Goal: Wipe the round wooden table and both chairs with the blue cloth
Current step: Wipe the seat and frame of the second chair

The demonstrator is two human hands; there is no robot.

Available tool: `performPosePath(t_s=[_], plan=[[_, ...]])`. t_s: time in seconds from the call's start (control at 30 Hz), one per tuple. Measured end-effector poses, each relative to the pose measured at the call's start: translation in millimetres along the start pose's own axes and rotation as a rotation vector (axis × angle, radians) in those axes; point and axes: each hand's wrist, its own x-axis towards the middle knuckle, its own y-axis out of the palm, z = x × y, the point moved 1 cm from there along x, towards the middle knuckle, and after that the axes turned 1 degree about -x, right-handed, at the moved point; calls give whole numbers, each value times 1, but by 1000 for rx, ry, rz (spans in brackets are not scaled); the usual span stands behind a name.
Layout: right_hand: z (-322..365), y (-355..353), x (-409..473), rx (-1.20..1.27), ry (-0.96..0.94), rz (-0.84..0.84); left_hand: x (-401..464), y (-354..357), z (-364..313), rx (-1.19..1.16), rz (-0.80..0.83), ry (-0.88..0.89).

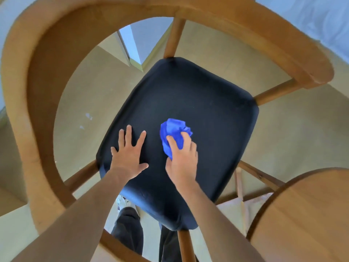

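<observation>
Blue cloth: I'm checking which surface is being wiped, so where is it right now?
In the head view the blue cloth lies bunched on the chair's dark seat, gripped by the right hand, beside the flat left hand.

seat (198, 95) ahead: open | curved backrest (28, 91) rings far side

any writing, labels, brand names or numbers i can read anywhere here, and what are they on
None: no word, label, brand, number or sign can be read in this view.
The blue cloth gripped by the right hand shows no tag or print.
The dark seat cushion, where the left hand lies flat, is plain.
The curved wooden chair back and the round wooden table bear no marks.
Pale specks on the floor are spots, not text.
</observation>
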Motion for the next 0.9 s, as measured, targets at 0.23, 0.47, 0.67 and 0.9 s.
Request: performPosePath(t_s=[0.23, 0.47, 0.67, 0.9], plan=[[-44, -23, 29, -190, -488, 81, -1, 2, 2, -14, -11, -6], [-153, -88, 117, -231, 4, -86, -8, 0, -1, -23, -3, -38], [-138, -84, 126, -79, 327, -169, -11, 6, 0, -43, 1, -28], [-34, -41, 96, -88, 206, -123, -13, 8, 13, -223, -30, -94]])
